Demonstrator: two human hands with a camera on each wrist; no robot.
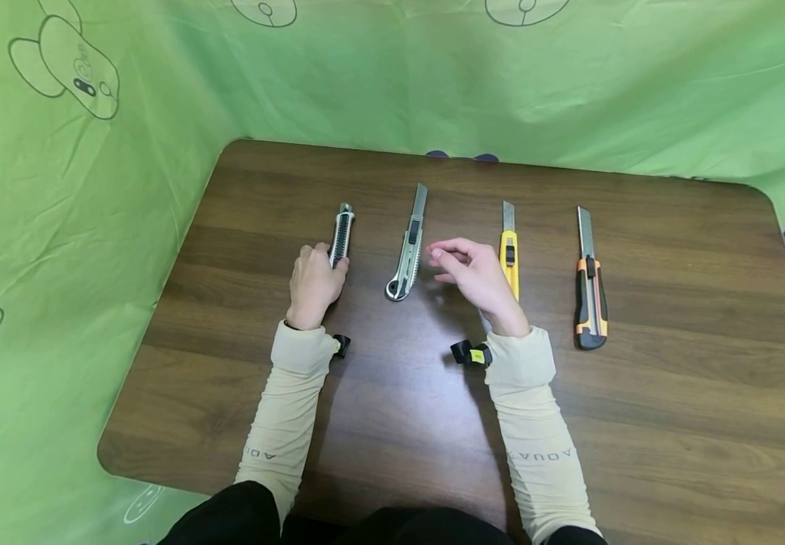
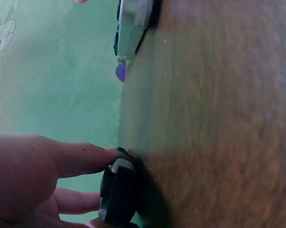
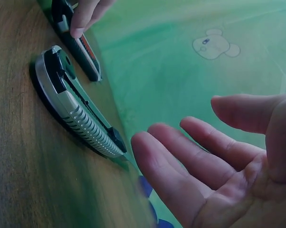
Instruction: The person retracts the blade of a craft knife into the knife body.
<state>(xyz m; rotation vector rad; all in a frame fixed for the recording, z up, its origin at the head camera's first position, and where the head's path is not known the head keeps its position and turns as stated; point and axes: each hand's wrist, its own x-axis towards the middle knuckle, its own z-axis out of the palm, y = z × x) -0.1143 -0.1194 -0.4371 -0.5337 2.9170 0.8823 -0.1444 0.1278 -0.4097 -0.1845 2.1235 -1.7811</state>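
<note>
My left hand (image 1: 313, 284) holds a black-and-silver box cutter (image 1: 342, 231) by its near end, thumb on one side and fingers on the other. No blade sticks out at its far end. In the left wrist view the thumb (image 2: 81, 159) lies along the edge of that cutter (image 2: 120, 190). A silver box cutter (image 1: 407, 257), its blade out, lies between the hands. Just right of it hovers my right hand (image 1: 477, 278), fingers loosely bent around nothing. The right wrist view shows this palm (image 3: 238, 180) beside the silver cutter (image 3: 81, 114).
Partly behind the right hand lies a yellow box cutter (image 1: 509, 257) with its blade out. Farther right is an orange-and-black box cutter (image 1: 590, 303), blade also out. All rest on a brown wooden table (image 1: 692, 363), with green printed cloth (image 1: 392, 83) around its back and left.
</note>
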